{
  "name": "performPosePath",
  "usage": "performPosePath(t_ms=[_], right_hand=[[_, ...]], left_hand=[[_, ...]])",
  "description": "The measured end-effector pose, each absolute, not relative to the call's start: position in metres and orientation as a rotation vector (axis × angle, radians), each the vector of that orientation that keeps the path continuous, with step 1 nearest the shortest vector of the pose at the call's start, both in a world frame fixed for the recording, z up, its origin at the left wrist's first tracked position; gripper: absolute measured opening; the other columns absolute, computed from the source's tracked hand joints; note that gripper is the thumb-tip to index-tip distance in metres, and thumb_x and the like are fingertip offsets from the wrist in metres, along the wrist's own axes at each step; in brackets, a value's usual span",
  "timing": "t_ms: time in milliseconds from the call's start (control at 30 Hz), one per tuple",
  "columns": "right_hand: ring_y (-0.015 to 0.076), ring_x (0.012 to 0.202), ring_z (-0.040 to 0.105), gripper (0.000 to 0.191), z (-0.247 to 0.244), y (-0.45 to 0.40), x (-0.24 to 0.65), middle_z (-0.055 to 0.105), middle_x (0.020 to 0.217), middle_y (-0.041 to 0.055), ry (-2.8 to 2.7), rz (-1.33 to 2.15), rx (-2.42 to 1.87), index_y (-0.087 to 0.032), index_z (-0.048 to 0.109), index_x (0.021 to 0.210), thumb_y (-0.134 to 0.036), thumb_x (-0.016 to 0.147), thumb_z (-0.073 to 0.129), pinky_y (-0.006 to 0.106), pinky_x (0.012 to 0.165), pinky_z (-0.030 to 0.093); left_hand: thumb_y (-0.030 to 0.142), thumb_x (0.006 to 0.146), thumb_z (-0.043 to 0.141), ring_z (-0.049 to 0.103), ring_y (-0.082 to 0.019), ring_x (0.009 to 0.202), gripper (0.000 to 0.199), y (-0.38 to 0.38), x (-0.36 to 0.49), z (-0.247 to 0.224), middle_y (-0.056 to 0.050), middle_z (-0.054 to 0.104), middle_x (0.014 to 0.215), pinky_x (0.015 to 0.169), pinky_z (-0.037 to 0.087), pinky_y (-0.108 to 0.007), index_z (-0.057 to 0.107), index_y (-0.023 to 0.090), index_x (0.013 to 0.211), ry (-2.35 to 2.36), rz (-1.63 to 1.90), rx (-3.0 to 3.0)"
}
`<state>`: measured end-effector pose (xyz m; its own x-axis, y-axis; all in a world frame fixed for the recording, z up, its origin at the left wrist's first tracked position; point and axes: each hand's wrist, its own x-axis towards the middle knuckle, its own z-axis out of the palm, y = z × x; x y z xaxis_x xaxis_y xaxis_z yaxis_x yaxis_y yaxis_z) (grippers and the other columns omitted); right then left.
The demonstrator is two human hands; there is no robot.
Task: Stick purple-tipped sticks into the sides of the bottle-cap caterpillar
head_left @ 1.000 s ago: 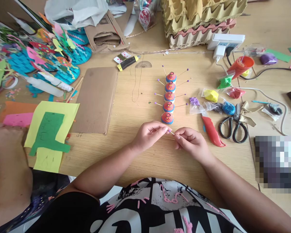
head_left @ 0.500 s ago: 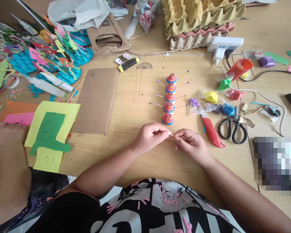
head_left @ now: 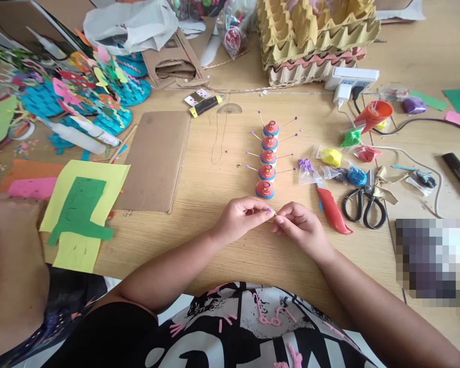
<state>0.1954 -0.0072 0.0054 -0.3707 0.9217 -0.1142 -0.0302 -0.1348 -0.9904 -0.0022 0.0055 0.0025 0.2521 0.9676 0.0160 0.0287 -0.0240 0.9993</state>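
Observation:
My left hand (head_left: 241, 217) and my right hand (head_left: 302, 227) meet near the front of the table, both closed in a pinch. Between their fingertips is a thin wooden stick (head_left: 274, 212) with a small purple ball at the end on the left hand's side. Just beyond the hands stands a row of small red domes with smiling faces and blue rims; the nearest dome (head_left: 265, 189) is closest to my fingers. Similar purple-tipped sticks, such as one stick (head_left: 290, 122), lie or stick out on both sides of the row. A packet of purple clay (head_left: 305, 166) lies to the right.
Right of the hands are a red-handled cutter (head_left: 331, 209), black scissors (head_left: 365, 204) and bagged clay. A cardboard sheet (head_left: 153, 158) lies left, near another person's arm (head_left: 17, 271). Egg trays (head_left: 314, 46) and a power strip (head_left: 351, 79) stand at the back.
The purple ball on the stick now shows at my left fingertips, where a pale tip showed before. My hands stay nearly in place. The view has shifted slightly.

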Motion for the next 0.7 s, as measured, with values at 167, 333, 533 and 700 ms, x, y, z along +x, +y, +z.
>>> performPosePath(t_ms=[167,333,533,700], right_hand=[[0.0123,0.062,0.061,0.035,0.0034,-0.0076,0.1937,0.068,0.071,0.0026,-1.393,1.619,-1.058,-0.020,0.059,0.084,-0.052,0.092,0.071,0.025,0.058,0.050],[0.0125,0.065,0.062,0.030,0.0041,-0.0075,0.1962,0.067,0.074,0.0027,-1.400,1.634,-1.022,-0.019,0.061,0.091,-0.048,0.093,0.070,0.024,0.059,0.049],[0.0123,0.064,0.059,0.031,0.0064,-0.0059,0.1978,0.066,0.072,0.0030,-1.436,1.613,-1.028,-0.019,0.061,0.087,-0.048,0.095,0.068,0.024,0.058,0.047],[0.0131,0.065,0.060,0.029,0.0033,-0.0062,0.1970,0.067,0.075,0.0032,-1.456,1.573,-1.020,-0.019,0.062,0.092,-0.047,0.095,0.067,0.026,0.060,0.049]], left_hand=[[0.035,0.085,0.079,0.067,-0.014,0.077,0.018,0.0037,-0.0007,0.0051,-0.007,0.077,0.087,0.068,0.053,-0.025,0.079,0.017,0.086,0.988,1.035,1.410],[0.033,0.087,0.077,0.069,-0.014,0.079,0.016,0.0043,-0.0009,0.0062,-0.006,0.077,0.086,0.072,0.055,-0.026,0.078,0.017,0.081,1.003,1.099,1.409],[0.034,0.087,0.077,0.068,-0.014,0.079,0.018,0.0039,-0.0006,0.0046,-0.008,0.078,0.088,0.070,0.054,-0.026,0.078,0.016,0.083,1.045,1.076,1.389],[0.034,0.086,0.077,0.068,-0.014,0.077,0.019,0.0050,-0.0018,0.0054,-0.008,0.078,0.087,0.070,0.055,-0.025,0.077,0.016,0.082,1.040,1.077,1.396]])
